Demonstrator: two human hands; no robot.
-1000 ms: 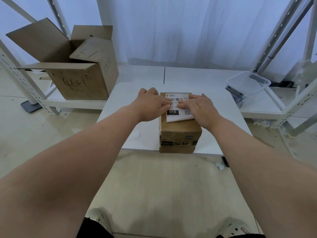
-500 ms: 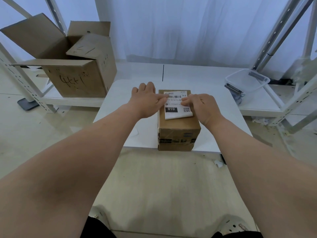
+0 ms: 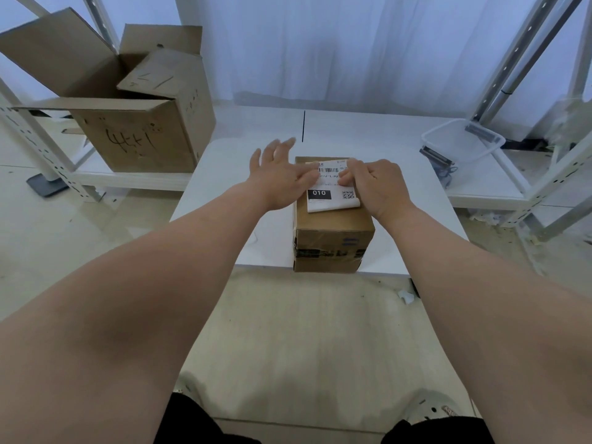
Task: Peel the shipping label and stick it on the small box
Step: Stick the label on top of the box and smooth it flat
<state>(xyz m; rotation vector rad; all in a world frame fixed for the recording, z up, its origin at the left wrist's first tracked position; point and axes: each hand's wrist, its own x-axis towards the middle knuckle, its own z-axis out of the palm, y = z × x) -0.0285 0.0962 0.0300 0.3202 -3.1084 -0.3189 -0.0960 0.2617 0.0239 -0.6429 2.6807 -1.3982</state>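
Note:
A small brown cardboard box (image 3: 333, 238) stands at the near edge of a white table (image 3: 224, 174). On its top lies a white shipping label (image 3: 330, 195) with a barcode, a black "010" block and a QR code; its near edge curls up slightly. My left hand (image 3: 282, 177) lies on the label's left side with straight, spread fingers. My right hand (image 3: 374, 184) presses the label's right side, fingers bent, knuckles up. Both hands hide the label's upper part.
A large open cardboard box (image 3: 137, 123) with handwriting sits on a low white shelf at left. A clear plastic tub (image 3: 461, 145) with small items rests on the shelf at right. Metal rack uprights (image 3: 512, 59) flank the table. A white curtain hangs behind.
My left hand has spread its fingers and slid a little across the label's left side. My right hand has shifted toward the label's far right corner. The box stays put.

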